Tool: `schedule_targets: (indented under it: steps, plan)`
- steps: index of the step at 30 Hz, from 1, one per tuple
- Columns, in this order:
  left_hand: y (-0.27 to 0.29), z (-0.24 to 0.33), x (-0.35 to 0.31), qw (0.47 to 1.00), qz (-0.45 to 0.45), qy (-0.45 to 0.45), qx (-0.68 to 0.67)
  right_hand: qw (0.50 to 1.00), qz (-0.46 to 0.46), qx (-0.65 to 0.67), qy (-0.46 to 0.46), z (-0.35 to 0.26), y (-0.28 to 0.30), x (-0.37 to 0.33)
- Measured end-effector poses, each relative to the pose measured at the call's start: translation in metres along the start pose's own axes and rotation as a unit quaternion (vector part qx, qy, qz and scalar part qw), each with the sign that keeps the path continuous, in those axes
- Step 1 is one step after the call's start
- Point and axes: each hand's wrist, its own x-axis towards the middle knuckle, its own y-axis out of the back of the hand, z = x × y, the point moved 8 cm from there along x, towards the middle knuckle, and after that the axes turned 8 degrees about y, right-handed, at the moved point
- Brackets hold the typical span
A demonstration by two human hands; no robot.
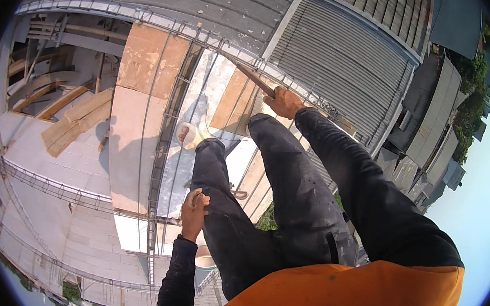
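My right hand (285, 103) is closed round the near end of a long, narrow brown strip (250, 76) that looks like wood. The strip slants up and left from my fist towards a rebar cage (208, 38) at the edge. My left hand (193, 214) is beside my left thigh with its fingers curled together. Whatever those fingers may hold is too small to make out. Under me lie pale and tan boards (235, 102), crossed by thin steel rods. One bare foot in a light-coloured shoe (190, 135) rests on them.
Corrugated metal roofing (341, 56) spreads beyond the edge. Another rebar cage (50, 185) crosses the left side. Stacked planks (75, 123) lie near an opening with timber pieces (46, 92). A bucket (206, 260) stands below my left hand. Trees and lower roofs show far right.
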Motion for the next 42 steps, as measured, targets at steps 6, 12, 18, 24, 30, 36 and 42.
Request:
schedule_targets:
  steps: [6,12,18,24,30,36,42]
  plan:
    - [-0.044,0.053,-0.012,0.998,0.004,-0.022,0.053,0.999,-0.014,0.053,-0.003,0.069,-0.011,-0.073]
    - [-0.111,0.110,-0.002,0.994,-0.019,-0.063,0.089,0.971,0.041,0.230,-0.048,0.137,0.020,-0.116]
    - [-0.131,0.128,-0.007,0.987,-0.006,-0.071,0.142,0.921,0.288,0.261,-0.020,0.182,0.146,-0.152]
    - [-0.137,0.134,-0.032,0.967,0.057,-0.113,0.223,0.779,0.410,0.457,0.127,0.197,0.237,-0.173]
    - [-0.166,0.175,-0.067,0.964,0.077,-0.135,0.217,0.882,0.356,0.298,0.083,0.200,0.270,-0.176]
    - [-0.184,0.192,-0.066,0.931,0.095,-0.224,0.272,0.991,0.128,0.042,-0.026,0.240,0.223,-0.131]
    - [-0.203,0.142,-0.035,0.891,0.071,-0.252,0.370,0.982,0.156,0.104,-0.015,0.220,0.189,-0.129]
